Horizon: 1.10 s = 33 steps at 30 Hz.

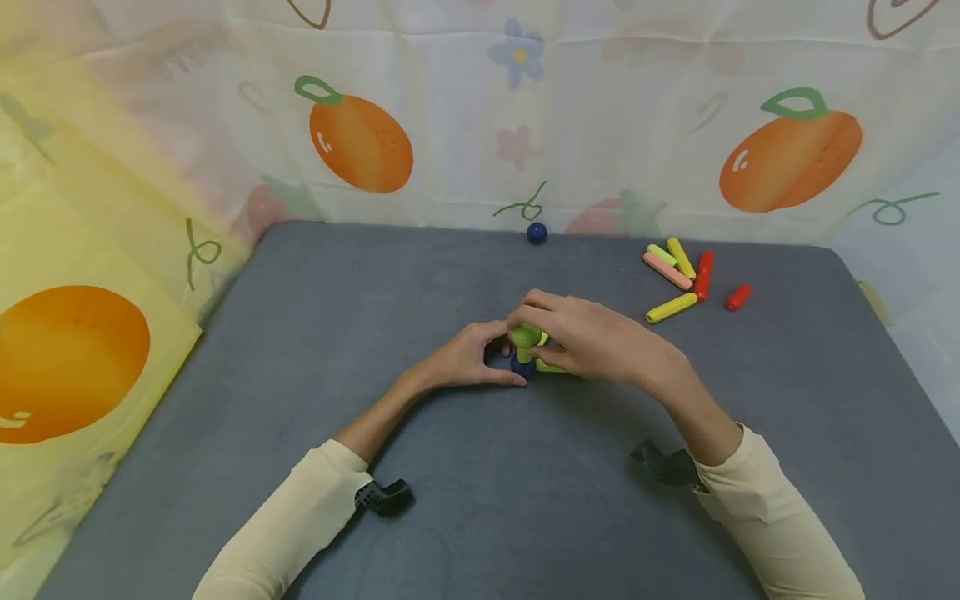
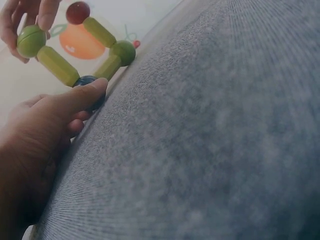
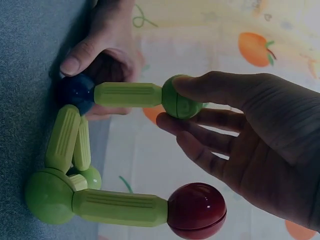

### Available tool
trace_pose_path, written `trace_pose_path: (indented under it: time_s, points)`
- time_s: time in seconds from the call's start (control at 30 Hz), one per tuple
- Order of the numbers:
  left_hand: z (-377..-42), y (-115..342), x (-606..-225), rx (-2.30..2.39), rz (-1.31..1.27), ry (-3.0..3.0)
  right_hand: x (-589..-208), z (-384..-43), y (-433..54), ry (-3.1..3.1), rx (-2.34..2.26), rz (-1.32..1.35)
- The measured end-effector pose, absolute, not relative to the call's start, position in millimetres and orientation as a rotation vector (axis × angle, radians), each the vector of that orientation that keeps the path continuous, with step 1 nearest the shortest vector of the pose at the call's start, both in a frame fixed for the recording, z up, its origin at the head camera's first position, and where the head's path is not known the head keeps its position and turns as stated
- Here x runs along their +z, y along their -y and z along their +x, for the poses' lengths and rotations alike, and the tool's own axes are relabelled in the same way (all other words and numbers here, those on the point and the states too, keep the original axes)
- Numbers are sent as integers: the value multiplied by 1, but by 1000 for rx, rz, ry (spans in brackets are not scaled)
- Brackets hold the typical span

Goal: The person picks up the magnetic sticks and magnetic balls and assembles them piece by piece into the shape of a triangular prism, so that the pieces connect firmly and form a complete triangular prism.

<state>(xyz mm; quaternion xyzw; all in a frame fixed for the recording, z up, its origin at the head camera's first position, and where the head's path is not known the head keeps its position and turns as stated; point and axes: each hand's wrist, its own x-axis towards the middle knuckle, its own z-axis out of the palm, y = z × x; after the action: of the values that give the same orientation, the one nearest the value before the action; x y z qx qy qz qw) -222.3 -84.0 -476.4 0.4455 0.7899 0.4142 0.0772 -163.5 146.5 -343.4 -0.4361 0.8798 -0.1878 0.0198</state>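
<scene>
A small frame of yellow-green rods and coloured balls stands on the grey table. My left hand (image 1: 468, 357) holds its blue ball (image 3: 75, 93) at table level between thumb and fingers. An upright rod (image 3: 128, 94) rises from that ball to a green ball (image 3: 178, 96), which my right hand (image 1: 592, 337) pinches between thumb and fingertips. Two more rods run along the table from the blue ball to other green balls. On one of these, the near green ball (image 3: 49, 196), stands another rod (image 3: 120, 206) topped by a dark red ball (image 3: 196, 210).
A loose blue ball (image 1: 536, 232) lies at the table's far edge. Loose rods are scattered at the far right: yellow (image 1: 671, 307), pink (image 1: 667, 271) and red (image 1: 738, 297) among them. A patterned cloth (image 1: 450, 100) hangs behind the table (image 1: 360, 283).
</scene>
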Motion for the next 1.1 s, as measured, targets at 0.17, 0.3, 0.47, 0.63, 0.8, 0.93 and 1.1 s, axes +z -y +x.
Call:
trace_pose_path:
  time_s: [0.17,0.3,0.47,0.63,0.8,0.93,1.1]
  points:
    - [-222,85,-478,1218,1346,-2403,-343,-163,-146,-2713,-557,-1323]
    - [-222,85,-479,1238,1346,-2391,-342,-164,-148,-2694,-547,-1331]
    - [-223,84,-479,1254,1379,-2369,-334,-169,-164,-2691,-632,-1300]
    - [-224,83,-476,1246,1369,-2387,-323,-184,-201,-2901,-708,-1114]
    - [-223,83,-474,1212,1331,-2397,-325,-200,-249,-3083,-694,-815]
    - [-223,83,-474,1205,1329,-2408,-332,-211,-278,-3093,-664,-589]
    - [-223,84,-475,1210,1329,-2410,-341,-218,-301,-3064,-644,-432]
